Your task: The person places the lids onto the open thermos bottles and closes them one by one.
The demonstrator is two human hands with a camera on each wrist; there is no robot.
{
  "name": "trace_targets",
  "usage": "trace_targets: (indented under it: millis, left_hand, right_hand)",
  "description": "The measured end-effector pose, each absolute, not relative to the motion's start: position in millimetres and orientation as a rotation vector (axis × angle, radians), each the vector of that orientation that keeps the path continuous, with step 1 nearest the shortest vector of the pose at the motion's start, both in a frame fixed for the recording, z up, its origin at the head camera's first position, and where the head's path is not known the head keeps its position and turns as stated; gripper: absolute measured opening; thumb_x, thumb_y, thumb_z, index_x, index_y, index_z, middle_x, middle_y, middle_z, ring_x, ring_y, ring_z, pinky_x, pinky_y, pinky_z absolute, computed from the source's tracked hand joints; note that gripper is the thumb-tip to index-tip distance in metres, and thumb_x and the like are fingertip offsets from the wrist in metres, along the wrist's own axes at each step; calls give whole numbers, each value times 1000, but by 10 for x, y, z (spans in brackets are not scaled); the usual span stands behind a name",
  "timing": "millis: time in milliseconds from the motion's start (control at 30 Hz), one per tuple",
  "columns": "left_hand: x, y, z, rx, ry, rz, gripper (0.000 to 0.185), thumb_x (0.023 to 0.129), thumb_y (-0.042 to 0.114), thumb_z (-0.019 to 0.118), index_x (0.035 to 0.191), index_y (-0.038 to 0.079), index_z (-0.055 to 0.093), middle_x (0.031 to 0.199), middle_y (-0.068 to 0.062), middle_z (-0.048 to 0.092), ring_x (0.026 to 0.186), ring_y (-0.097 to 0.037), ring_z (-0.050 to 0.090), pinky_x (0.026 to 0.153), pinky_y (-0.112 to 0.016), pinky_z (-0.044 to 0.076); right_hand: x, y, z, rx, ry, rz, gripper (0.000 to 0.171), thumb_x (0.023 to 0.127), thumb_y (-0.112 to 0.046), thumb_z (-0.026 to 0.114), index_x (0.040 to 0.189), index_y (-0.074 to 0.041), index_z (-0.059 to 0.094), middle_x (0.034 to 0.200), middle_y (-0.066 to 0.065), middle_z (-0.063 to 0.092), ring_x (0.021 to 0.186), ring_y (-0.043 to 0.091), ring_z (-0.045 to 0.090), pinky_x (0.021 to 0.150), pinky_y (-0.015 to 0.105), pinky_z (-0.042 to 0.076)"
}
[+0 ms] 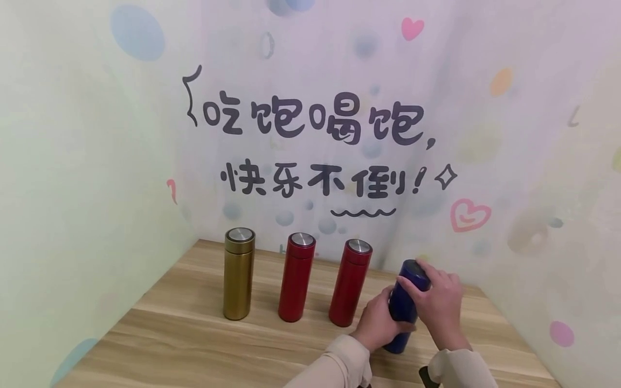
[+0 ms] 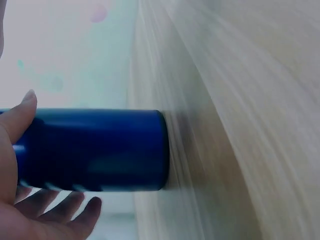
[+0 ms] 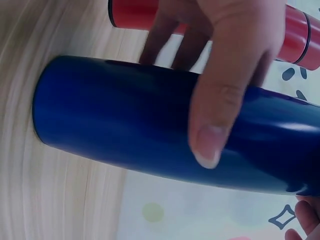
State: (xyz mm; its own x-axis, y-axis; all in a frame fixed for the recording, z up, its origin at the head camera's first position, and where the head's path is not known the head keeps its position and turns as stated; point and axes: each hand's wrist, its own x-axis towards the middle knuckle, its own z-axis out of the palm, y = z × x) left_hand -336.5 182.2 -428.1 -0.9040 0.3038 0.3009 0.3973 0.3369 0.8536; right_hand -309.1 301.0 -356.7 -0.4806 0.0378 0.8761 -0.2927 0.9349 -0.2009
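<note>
A dark blue thermos flask [image 1: 404, 304] stands on the table toward the right in the head view. My left hand [image 1: 380, 323] grips its body, thumb across the near side, as the right wrist view shows with the left thumb [image 3: 212, 125] over the blue wall. My right hand [image 1: 443, 299] holds the top end around the dark lid [image 1: 414, 268], thumb on one side and fingers on the other. In the left wrist view the flask's base [image 2: 162, 150] is right at the tabletop. Most of the right hand is outside the right wrist view.
Left of the blue flask stand two red thermos flasks [image 1: 349, 285] [image 1: 296, 283] and a gold one [image 1: 239, 285], all upright with silver-topped lids. They form a row on the wood-grain table [image 1: 194, 345]. Behind is a printed wall covering [image 1: 310, 64] with dark lettering.
</note>
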Motion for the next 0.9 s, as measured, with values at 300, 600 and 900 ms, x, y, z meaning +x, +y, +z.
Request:
trace_targets:
  millis: [300, 600, 900]
  left_hand:
    - [-3402, 1837, -4258, -679, -2475, -1579, 65, 66, 34, 91, 122, 21, 61, 103, 9, 68, 88, -5, 64, 82, -29, 54]
    - [-3463, 1728, -4190, -823, -2487, -1678, 66, 68, 28, 90, 126, 17, 61, 106, 9, 68, 89, -5, 64, 81, -26, 54]
    - [-3481, 1694, -4209, -855, -2493, -1719, 67, 69, 27, 90, 128, 17, 59, 108, 9, 67, 90, -4, 63, 81, -25, 54]
  right_hand:
    - [-3089, 3087, -3576, 209, -2146, 610, 57, 75, -28, 85, 123, -5, 65, 106, 25, 65, 90, 39, 53, 77, 49, 39]
    - [-3075, 3381, -3412, 473, -2447, 1410, 58, 95, -14, 64, 147, -14, 39, 133, 14, 48, 112, 29, 55, 85, 32, 49]
    - [-3076, 3354, -3398, 435, -2442, 1384, 60, 91, -15, 69, 145, -14, 43, 131, 13, 53, 111, 20, 55, 86, 34, 49]
